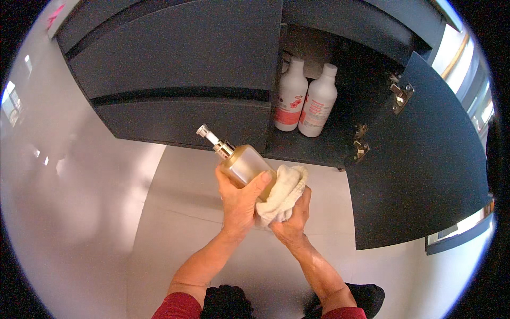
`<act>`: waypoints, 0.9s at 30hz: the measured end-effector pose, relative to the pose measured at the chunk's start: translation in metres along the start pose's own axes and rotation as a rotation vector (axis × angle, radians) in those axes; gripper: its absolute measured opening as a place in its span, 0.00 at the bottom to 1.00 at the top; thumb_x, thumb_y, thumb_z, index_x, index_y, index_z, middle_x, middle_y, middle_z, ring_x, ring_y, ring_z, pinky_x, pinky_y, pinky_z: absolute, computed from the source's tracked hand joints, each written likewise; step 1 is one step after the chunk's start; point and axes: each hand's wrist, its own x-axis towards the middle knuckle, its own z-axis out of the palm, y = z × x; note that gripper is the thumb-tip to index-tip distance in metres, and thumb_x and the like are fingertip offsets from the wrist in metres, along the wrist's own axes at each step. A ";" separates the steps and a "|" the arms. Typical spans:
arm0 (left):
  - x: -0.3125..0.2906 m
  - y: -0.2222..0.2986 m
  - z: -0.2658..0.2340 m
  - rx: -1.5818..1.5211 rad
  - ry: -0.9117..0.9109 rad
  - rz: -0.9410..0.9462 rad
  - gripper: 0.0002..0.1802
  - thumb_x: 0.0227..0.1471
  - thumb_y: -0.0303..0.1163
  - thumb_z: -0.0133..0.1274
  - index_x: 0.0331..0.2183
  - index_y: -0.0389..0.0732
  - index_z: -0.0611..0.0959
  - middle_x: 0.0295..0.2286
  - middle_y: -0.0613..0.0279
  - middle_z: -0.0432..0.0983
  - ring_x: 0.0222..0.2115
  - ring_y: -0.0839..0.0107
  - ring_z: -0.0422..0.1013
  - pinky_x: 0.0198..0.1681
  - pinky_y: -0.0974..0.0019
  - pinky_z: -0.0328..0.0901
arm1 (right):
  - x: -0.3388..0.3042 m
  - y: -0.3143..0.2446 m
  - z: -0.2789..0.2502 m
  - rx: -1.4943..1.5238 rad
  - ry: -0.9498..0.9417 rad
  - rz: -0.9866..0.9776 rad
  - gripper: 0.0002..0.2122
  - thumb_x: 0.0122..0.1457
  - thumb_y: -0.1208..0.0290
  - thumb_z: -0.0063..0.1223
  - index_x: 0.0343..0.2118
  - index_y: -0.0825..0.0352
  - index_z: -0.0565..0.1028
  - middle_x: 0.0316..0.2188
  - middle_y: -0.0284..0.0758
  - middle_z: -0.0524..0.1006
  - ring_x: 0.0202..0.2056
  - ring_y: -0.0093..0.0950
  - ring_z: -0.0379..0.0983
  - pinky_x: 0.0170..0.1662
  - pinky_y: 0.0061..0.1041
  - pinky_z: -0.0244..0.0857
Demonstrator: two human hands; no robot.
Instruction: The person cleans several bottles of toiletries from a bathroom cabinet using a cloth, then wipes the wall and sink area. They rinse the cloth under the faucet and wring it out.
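A pump bottle (245, 162) with a gold collar and a clear, amber-tinted body lies tilted between my hands, its pump head toward the upper left. My left hand (239, 199) is wrapped round the bottle's side, thumb across the front. A cream cloth (284, 194) is bunched against the bottle's base. My right hand (295, 218) grips this cloth from below and presses it on the bottle; most of its fingers are hidden behind the cloth.
Ahead stands a dark cabinet (186, 53) with an open compartment. Inside are two white bottles (319, 101) with pink-red labels, side by side. Its hinged door (419, 165) swings out on the right. Pale floor (180, 212) lies beneath my hands.
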 end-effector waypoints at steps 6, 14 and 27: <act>0.005 -0.010 -0.013 0.094 -0.194 0.090 0.36 0.37 0.29 0.61 0.46 0.40 0.58 0.36 0.60 0.65 0.38 0.71 0.66 0.41 0.66 0.64 | 0.009 0.008 -0.015 0.272 -0.189 0.188 0.24 0.46 0.65 0.56 0.46 0.69 0.65 0.45 0.46 0.64 0.44 0.40 0.63 0.45 0.34 0.61; 0.008 -0.005 -0.020 0.424 -0.531 0.151 0.45 0.29 0.29 0.65 0.48 0.41 0.55 0.41 0.59 0.62 0.44 0.70 0.62 0.47 0.65 0.60 | 0.029 0.004 -0.029 0.779 -0.270 0.945 0.25 0.55 0.58 0.47 0.51 0.68 0.61 0.45 0.36 0.67 0.44 0.25 0.64 0.46 0.25 0.61; 0.001 -0.040 -0.015 0.551 -0.699 -0.006 0.45 0.27 0.28 0.65 0.48 0.40 0.58 0.41 0.61 0.62 0.45 0.71 0.60 0.50 0.65 0.56 | 0.036 0.021 -0.045 0.574 -0.091 0.942 0.20 0.48 0.67 0.52 0.44 0.71 0.65 0.35 0.38 0.70 0.37 0.27 0.68 0.41 0.24 0.63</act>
